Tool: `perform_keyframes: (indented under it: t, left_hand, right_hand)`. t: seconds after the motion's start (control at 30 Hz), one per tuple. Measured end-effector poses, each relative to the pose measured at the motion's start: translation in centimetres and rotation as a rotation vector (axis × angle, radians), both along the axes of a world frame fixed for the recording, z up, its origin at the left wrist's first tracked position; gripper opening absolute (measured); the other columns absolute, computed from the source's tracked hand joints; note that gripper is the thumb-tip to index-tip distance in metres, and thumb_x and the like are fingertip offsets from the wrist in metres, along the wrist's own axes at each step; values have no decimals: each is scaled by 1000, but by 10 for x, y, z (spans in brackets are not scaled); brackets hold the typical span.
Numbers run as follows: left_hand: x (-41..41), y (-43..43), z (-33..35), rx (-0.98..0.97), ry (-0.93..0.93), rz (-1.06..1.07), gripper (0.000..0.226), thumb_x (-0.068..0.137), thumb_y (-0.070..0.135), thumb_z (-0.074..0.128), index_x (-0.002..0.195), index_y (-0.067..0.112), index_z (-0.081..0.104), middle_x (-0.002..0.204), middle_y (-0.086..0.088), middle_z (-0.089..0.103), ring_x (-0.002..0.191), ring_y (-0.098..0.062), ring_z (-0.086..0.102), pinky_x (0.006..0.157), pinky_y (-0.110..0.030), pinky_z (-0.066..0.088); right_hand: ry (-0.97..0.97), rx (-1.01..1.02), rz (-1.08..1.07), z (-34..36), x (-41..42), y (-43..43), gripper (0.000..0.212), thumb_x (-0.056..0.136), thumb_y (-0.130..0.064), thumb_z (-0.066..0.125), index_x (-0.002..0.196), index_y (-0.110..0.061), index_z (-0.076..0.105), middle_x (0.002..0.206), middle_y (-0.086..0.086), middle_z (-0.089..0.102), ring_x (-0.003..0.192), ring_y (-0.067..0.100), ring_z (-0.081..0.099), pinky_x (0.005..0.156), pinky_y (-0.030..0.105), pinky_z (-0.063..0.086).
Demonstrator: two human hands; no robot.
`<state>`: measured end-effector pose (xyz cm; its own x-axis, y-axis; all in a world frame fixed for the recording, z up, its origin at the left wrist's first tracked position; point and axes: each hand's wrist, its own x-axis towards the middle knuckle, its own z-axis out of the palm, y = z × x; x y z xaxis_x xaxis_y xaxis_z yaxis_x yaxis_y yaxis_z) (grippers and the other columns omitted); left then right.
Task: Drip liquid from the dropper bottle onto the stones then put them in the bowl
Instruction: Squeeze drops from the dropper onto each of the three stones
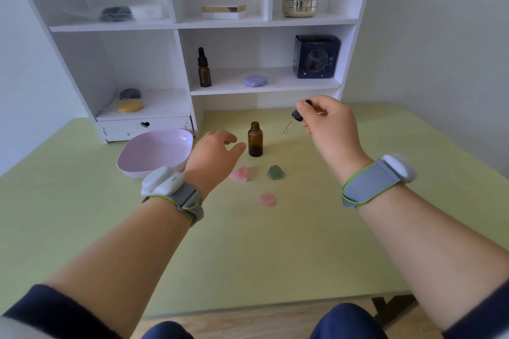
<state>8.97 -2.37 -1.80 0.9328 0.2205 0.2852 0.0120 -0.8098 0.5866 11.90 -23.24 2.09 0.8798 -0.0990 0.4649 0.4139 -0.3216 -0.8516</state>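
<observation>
Amber glass and uncapped, the dropper bottle [255,140] stands upright on the green tabletop [303,242], toward its far side. The right hand [327,121] is raised to the right of the bottle. It pinches the black bulb of the dropper [297,115] between thumb and fingertips. The dropper's thin glass tube slants down and to the left, its tip in the air and apart from the bottle's mouth. The left hand [214,153] is just left of the bottle, fingers loosely spread and holding nothing.

Three stones lie on the tabletop in front of the bottle. A pink stone [241,173] sits right beside the left wrist, and a green stone [276,172] is near it to the right. A second pink stone [267,199] lies closer to the person. A lilac bowl [154,151] sits left of the left hand.

Behind stands a white shelf unit [176,22] carrying a capped brown bottle [204,69], a dark blue box [315,56] and a metal tin [299,8]. Both wrists wear grey bands.
</observation>
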Motion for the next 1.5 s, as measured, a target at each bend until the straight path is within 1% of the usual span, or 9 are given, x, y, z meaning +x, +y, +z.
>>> perform_keyframes:
  t: [0.07,0.1,0.23,0.37,0.53,0.73,0.97,1.17,1.5]
  left_hand:
    - [-9,10,-3,21,13,9,33,88,45,57,112,23,66,114,5,62,97,-12,60,81,-26,44]
    - [-14,16,-5,27,23,9,30,88,43,57,108,24,67,111,6,64,96,-12,61,82,-26,45]
    - [-31,34,-10,35,58,8,17,86,30,60,97,22,70,91,8,67,83,-12,61,72,-23,44]
    - [-42,44,-18,42,104,30,8,83,21,61,83,18,69,76,6,65,69,-18,60,61,-24,46]
    - [-49,55,-28,-17,154,70,8,81,23,67,79,15,66,76,4,61,74,-19,57,64,-26,44]
    - [-46,56,-25,-41,208,25,11,82,23,68,85,12,68,84,0,64,78,-19,58,69,-27,48]
    - [-43,58,-21,-77,244,19,10,82,23,69,82,14,66,84,0,62,77,-18,56,68,-27,46]
    - [-40,59,-19,-102,273,2,12,82,21,69,86,10,68,84,-1,62,74,-18,54,65,-26,43]
    - [-39,59,-19,-113,277,-7,12,81,20,70,84,9,67,81,-2,62,72,-19,54,66,-27,44]
  right_hand:
    - [-11,-54,-19,2,-3,-1,21,90,-34,62,70,-36,61,59,-35,62,60,-6,58,59,10,45]
    - [-12,-75,-27,3,-6,-1,21,91,-34,61,70,-35,60,57,-36,61,59,-8,57,55,6,40]
    - [-5,-125,-38,5,-15,0,18,92,-33,61,75,-28,65,54,-31,60,65,-2,59,56,13,39]
    - [-10,-178,-14,5,-24,5,18,91,-33,61,81,-20,68,65,-23,64,72,7,62,60,18,43]
    - [-13,-232,-2,3,-30,10,21,90,-34,62,80,-18,69,78,-11,72,74,13,61,65,26,46]
    - [-16,-276,-12,-1,-31,12,17,91,-33,62,77,-24,67,68,-20,64,63,-1,55,57,19,40]
    - [-36,-308,-14,-3,-33,15,19,91,-33,61,81,-20,70,79,-7,72,71,12,61,65,28,47]
    - [-22,-318,-18,-3,-34,18,19,91,-33,61,83,-19,72,78,-10,72,77,15,64,72,33,52]
    - [-21,-318,-13,-4,-34,18,19,91,-32,61,80,-21,72,69,-18,65,70,10,59,70,31,50]
